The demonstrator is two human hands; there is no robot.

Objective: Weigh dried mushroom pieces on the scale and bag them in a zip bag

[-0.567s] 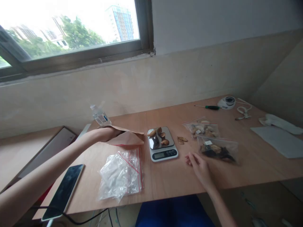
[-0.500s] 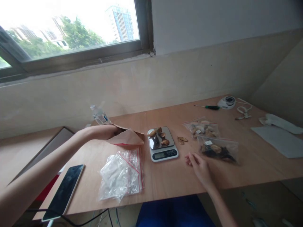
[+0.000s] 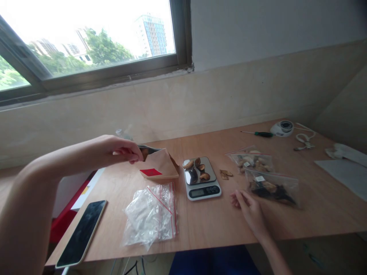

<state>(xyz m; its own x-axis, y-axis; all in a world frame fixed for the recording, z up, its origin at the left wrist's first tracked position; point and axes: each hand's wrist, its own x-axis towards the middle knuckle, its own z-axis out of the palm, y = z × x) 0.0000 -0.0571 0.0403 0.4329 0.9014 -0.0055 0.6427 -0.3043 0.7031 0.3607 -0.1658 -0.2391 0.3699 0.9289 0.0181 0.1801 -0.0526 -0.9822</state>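
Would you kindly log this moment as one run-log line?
left hand: pinching rim of brown paper pouch | right hand: flat on wooden table | silver kitchen scale: dried pieces on top

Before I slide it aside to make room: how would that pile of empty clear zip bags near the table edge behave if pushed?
The zip bags look thin and crumpled, so probably floppy and very light; a push would likely bunch them rather than move them together. Their glossy film suggests they may slip apart on the smooth table.

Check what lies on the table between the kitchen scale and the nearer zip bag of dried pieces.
In the head view, a few loose brown pieces lie on the table between the scale and the zip bag.
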